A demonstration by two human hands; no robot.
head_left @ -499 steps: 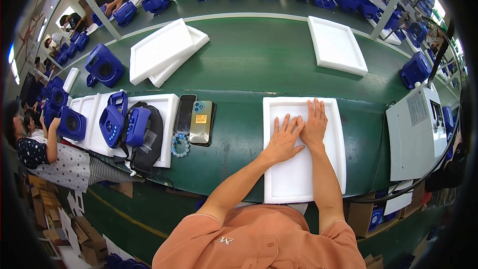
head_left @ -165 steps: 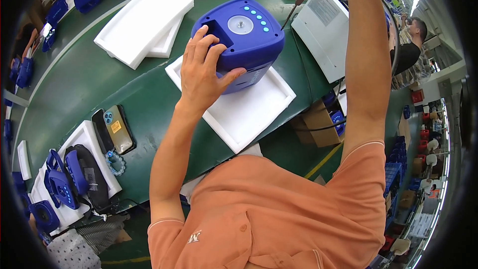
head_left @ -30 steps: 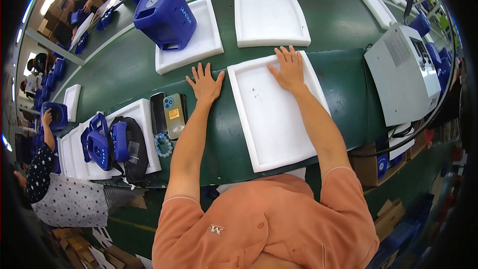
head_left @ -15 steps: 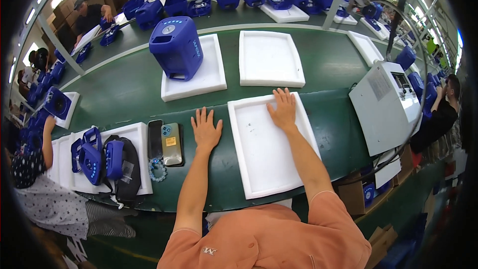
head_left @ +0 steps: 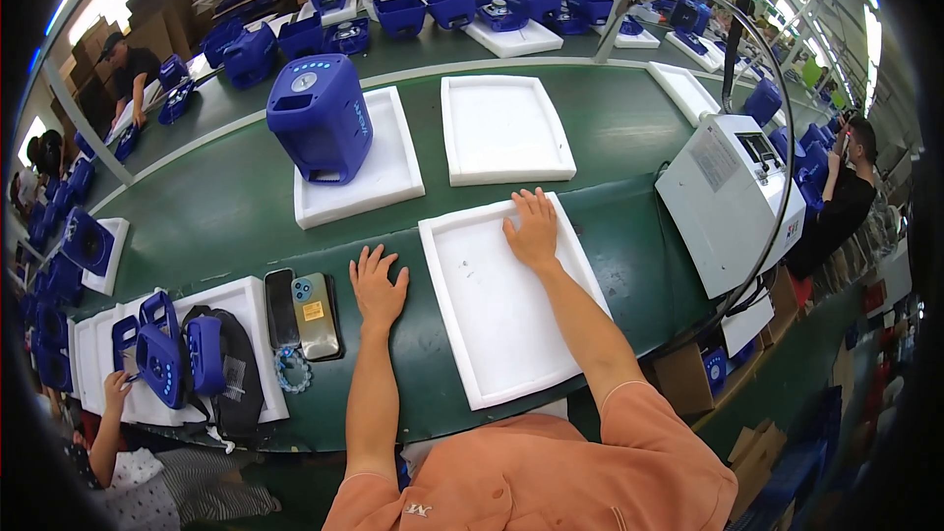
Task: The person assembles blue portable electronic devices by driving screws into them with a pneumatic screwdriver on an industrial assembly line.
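My left hand (head_left: 378,288) lies flat on the green worktop with its fingers spread, just left of a white foam tray (head_left: 511,383). Nothing is in it. My right hand (head_left: 533,233) rests inside the far right part of that tray, fingers stretched out and holding nothing. The tray bears only a few small dark marks. Beyond my hands, a blue speaker housing (head_left: 326,128) stands upright on a second foam tray (head_left: 395,152). To its right lies a bare foam tray (head_left: 503,128).
Left of my left hand are two phones (head_left: 313,310), a beaded bracelet (head_left: 292,371) and blue plastic parts (head_left: 162,364) on foam. A grey control box (head_left: 723,206) with cables stands at right. Co-workers sit at left, right and across the line, among many blue housings.
The view has shifted a little, while both my hands stay flat in the same places. At left, a co-worker's hand has moved from a speaker housing to the blue parts on the foam.
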